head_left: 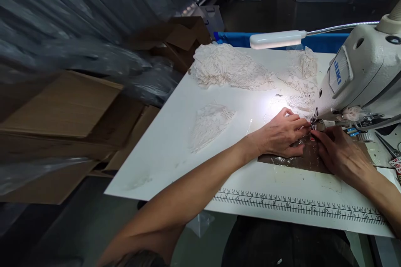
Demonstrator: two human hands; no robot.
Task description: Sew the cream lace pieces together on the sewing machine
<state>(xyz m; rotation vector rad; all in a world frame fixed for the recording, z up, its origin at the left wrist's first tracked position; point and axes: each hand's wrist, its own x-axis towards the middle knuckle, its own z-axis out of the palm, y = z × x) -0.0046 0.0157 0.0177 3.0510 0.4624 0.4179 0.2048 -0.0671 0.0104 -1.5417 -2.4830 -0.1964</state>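
At the sewing machine's presser foot [313, 123], my two hands come close together from either side. My left hand [283, 134] rests palm down on the work surface, fingers apart, their tips beside the foot. White lace [300, 96] lies just beyond these fingertips and runs toward the needle area. My right hand [340, 150] is closed, its thumb and fingers drawn together right at the foot; what they hold is too small and covered to make out. Beneath both hands is a brown plate [282, 161] with bits of thread on it.
A white JUKI sewing machine [360, 71] stands at right under a lamp [277, 39]. On the white table [163, 167] are a lace heap [219, 64] and a separate lace piece [211, 125]. Scissors [387, 145] lie at far right. A ruler strip [294, 206] lines the front edge; cardboard boxes [59, 104] stand left.
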